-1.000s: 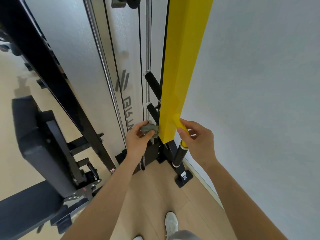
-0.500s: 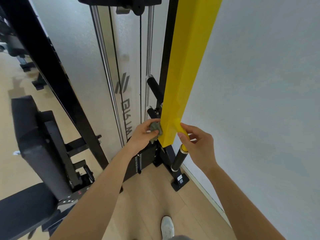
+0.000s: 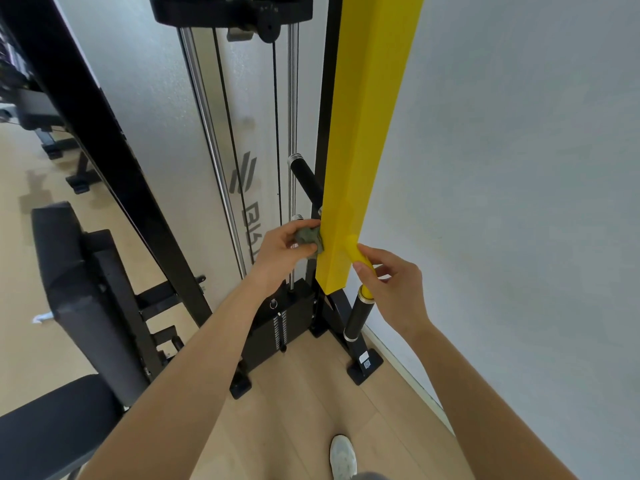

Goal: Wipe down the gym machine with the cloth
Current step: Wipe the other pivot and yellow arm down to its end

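Left of the yellow post [image 3: 360, 150] we see a padded bench [image 3: 79, 299] and the weight stack [image 3: 280, 327]; the wall [image 3: 519, 168] stands right of it. The post runs upright. Our left hand [image 3: 280, 252] grips the bunched cloth [image 3: 309, 237] against its left face; our right hand [image 3: 391, 289] grips a yellow peg [image 3: 358, 252] at its right.

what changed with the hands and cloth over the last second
The left hand slid the cloth a little way up the left face of the yellow post. The right hand kept its hold on the yellow peg at the post's right side. Nothing was picked up or let go.
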A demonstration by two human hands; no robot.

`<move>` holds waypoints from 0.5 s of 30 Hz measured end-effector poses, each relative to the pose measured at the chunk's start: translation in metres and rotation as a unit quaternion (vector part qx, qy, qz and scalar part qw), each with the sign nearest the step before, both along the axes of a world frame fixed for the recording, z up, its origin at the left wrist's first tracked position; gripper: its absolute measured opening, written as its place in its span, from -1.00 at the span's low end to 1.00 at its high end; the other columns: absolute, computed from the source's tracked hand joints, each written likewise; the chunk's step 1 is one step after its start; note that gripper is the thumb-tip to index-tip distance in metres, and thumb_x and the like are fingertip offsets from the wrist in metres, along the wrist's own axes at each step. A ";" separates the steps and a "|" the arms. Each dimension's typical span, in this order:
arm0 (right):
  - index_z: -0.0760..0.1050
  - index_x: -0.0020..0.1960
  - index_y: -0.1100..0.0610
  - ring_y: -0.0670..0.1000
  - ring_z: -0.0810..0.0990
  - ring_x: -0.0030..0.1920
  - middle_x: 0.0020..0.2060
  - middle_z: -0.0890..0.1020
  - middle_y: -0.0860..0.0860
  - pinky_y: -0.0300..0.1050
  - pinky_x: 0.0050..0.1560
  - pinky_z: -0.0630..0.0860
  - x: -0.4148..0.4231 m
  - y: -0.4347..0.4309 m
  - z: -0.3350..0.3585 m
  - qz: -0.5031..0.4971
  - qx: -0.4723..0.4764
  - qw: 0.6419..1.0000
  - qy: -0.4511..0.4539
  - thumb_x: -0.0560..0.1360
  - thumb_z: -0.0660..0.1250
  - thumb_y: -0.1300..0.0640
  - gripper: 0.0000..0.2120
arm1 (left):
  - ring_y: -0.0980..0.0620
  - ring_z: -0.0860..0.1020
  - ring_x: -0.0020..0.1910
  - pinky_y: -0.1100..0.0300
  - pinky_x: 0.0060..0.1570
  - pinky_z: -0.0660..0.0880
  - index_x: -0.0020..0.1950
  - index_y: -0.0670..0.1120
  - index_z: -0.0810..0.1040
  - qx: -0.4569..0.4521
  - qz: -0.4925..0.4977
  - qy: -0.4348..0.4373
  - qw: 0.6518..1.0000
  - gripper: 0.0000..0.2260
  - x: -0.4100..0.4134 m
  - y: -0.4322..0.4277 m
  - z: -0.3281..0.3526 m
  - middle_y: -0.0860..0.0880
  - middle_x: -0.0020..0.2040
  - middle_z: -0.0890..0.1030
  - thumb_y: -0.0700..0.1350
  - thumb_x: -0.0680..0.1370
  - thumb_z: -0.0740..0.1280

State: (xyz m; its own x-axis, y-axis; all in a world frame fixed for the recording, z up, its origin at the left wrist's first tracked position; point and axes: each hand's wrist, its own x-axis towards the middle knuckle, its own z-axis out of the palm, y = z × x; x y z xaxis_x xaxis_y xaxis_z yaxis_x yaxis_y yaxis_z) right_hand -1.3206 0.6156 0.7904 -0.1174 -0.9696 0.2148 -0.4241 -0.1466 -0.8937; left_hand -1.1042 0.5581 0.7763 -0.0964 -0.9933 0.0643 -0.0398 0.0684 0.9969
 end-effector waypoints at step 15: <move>0.63 0.27 0.04 -0.11 0.59 -0.11 0.12 0.68 -0.05 -0.46 -0.15 0.51 -0.002 0.003 -0.003 0.009 -0.007 1.000 0.011 0.55 0.42 0.04 -0.70 | 0.29 0.61 0.05 0.36 0.03 0.55 0.35 0.03 0.47 0.018 -0.147 -0.155 0.977 -0.38 -0.001 -0.005 -0.020 0.04 0.17 0.59 -0.29 0.38 0.60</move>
